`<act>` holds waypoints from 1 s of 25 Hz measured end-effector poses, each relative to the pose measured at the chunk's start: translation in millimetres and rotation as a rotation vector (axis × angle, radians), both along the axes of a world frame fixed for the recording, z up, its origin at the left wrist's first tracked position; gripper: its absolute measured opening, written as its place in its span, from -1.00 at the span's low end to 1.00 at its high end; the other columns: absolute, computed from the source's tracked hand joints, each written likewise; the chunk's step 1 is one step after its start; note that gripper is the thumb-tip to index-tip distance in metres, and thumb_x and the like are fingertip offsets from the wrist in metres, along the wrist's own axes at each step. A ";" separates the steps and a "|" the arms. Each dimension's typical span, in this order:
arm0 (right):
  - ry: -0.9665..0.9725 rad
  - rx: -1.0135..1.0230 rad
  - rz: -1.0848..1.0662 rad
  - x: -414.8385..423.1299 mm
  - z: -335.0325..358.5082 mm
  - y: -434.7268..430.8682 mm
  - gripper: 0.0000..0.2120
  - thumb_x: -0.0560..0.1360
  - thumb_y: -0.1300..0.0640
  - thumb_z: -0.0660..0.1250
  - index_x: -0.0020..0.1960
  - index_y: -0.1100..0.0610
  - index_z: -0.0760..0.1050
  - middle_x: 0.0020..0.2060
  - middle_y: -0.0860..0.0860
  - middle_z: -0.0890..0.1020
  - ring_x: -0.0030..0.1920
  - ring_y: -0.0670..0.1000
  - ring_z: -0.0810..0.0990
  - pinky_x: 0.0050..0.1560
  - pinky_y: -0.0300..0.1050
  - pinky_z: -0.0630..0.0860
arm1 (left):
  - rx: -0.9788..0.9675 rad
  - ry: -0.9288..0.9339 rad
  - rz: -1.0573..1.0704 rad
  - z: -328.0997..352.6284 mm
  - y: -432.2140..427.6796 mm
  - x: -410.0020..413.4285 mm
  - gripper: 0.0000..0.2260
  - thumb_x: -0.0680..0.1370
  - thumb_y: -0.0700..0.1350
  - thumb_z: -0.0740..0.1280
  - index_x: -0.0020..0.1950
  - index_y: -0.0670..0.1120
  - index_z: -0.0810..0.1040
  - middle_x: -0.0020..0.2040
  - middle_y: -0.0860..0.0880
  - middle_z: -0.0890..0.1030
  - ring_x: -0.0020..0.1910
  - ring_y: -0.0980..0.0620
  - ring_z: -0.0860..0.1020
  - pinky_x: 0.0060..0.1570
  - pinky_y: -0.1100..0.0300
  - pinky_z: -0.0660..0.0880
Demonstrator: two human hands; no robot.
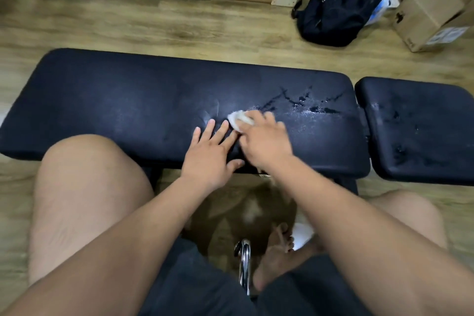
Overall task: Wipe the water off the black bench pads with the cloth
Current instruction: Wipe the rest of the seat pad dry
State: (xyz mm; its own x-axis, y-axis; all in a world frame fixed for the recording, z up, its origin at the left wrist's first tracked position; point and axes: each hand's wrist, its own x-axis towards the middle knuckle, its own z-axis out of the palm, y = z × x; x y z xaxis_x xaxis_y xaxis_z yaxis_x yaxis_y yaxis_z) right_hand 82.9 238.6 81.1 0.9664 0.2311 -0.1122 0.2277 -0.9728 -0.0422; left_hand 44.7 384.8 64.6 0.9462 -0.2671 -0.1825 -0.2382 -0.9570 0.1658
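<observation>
The person sits facing the long black bench pad (pixel 115 100), bare knees drawn up to its near edge. Their left hand (pixel 209 154) lies flat on the pad near the middle of that edge, fingers straight and spread, holding nothing. Just to its right, the right hand (pixel 264 141) grasps a small white cloth (pixel 237 119) and presses it onto the pad. The cloth shows past the fingertips, about midway between the near and far edges, and this hand is slightly blurred.

Streaks and beads of water (pixel 313 108) glisten on the pad between the cloth and its right end. The short bench pad (pixel 420 151) sits just beyond that end, across a narrow gap, with wet patches on it too.

On the wooden floor (pixel 128 25) past the far edge, a dark backpack (pixel 341 5) slumps beside a cardboard box (pixel 433 7).
</observation>
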 end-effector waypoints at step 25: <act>0.017 0.043 -0.543 17.7 4.6 -114.8 -0.73 0.46 0.21 0.18 0.14 0.11 0.48 0.16 0.17 0.40 0.13 0.27 0.45 0.10 0.02 0.47 | 0.020 -0.004 0.000 -6.0 -3.2 -0.3 -0.35 0.58 0.29 0.08 0.59 0.08 -0.03 0.61 0.04 -0.07 0.58 -0.09 -0.19 0.52 -0.15 -0.16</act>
State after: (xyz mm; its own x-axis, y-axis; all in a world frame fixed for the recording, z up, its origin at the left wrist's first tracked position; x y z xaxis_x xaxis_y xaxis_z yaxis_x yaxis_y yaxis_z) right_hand 100.5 123.8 85.7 0.9463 -0.2961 -0.1299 -0.3080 -0.9477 -0.0834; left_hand 44.5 381.6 58.6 0.9470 -0.2635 -0.1840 -0.2387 -0.9600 0.1462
